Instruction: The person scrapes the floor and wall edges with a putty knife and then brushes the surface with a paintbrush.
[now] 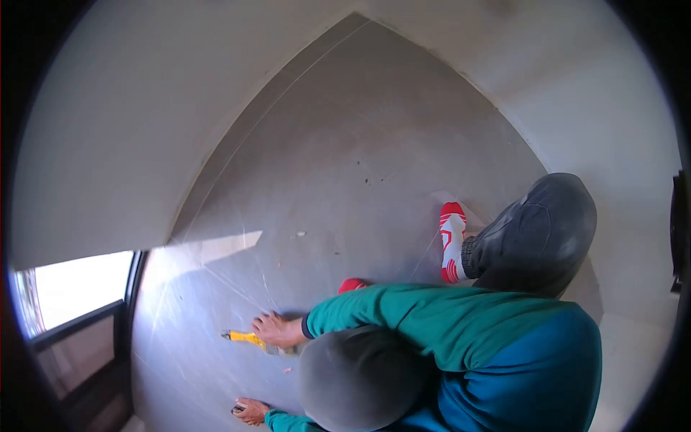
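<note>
My right hand (277,331), in a green sleeve, reaches left over my grey-trousered knee. Its fingers are closed on a yellow tool (248,337) low over the grey floor. The tool's narrow dark tip points left, and part of its body is hidden under the hand. Lower down, my left hand (252,412) is at the floor, its fingers curled around a small dark object (237,409) too small to identify. The two hands are apart.
Pale walls (108,144) meet in a corner at the top. At the lower left is a dark-framed glass opening (79,295) with bright light. Small debris (301,233) dots the floor. My red-and-white socked foot (452,245) is right of centre.
</note>
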`<state>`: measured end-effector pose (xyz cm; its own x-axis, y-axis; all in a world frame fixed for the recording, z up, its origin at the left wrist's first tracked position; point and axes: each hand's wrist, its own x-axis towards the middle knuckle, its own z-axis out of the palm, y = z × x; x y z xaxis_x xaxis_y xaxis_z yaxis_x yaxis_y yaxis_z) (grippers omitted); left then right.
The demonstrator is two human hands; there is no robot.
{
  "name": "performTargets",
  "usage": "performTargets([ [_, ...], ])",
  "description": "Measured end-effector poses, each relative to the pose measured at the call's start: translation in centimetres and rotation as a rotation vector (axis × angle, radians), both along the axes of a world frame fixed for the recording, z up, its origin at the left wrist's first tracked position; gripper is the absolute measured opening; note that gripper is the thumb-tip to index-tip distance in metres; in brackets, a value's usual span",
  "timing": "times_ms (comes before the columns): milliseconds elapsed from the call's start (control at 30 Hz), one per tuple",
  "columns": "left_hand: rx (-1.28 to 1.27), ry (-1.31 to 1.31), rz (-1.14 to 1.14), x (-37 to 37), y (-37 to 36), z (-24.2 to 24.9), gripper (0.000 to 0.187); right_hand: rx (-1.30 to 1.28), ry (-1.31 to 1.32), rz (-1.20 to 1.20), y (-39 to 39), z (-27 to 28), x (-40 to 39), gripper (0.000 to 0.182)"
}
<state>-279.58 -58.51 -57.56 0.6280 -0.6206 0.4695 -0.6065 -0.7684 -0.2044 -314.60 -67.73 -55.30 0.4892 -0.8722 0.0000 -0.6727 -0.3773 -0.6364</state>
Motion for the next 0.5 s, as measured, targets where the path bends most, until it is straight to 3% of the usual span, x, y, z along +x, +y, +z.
performTargets([
  [33, 0.074, 0.018, 0.019, -1.1, -1.3, 1.0, 0.061, -0.011, 0.004, -0.023, -0.4, 0.2, -0.5, 0.052],
  [67, 0.009, 0.134, -0.131, -0.2, -3.2, 1.5, 0.061, 0.188, -0.023, -0.037, -0.6, 0.7, -0.7, 0.046],
  [100, -0.001, 0.130, -0.137, -0.5, -5.3, 2.0, 0.061, 0.385, -0.057, -0.041, -0.6, 1.1, -1.4, 0.041],
  [167, -0.372, 0.581, -0.588, -3.4, -9.6, 4.8, 0.056, 0.454, -0.086, 0.077, -1.2, 2.2, -3.5, 0.040],
  [267, -0.348, 0.864, -0.800, -9.2, -13.9, 10.5, 0.052, 0.534, -0.031, 0.310, -3.3, 5.6, -9.1, 0.044],
  [300, -0.354, 0.974, -0.879, -10.8, -14.9, 11.7, 0.051, 0.468, -0.065, 0.234, -4.2, 5.1, -11.4, 0.052],
  [367, -0.307, 1.108, -0.928, -14.5, -16.0, 14.0, 0.050, 0.361, -0.262, 0.391, -7.6, 5.1, -20.6, 0.057],
  [400, -0.252, 1.245, -0.983, -16.4, -16.3, 14.4, 0.049, 0.395, -0.046, 0.348, -9.1, 8.2, -26.3, 0.054],
  [433, -0.244, 1.260, -0.994, -18.2, -16.5, 14.2, 0.049, 0.079, -0.045, 0.396, -10.4, 8.4, -32.2, 0.047],
  [500, -0.031, 1.393, -1.026, -22.0, -16.8, 14.0, 0.045, 0.121, 0.157, 0.280, -11.5, 13.4, -43.8, 0.041],
])
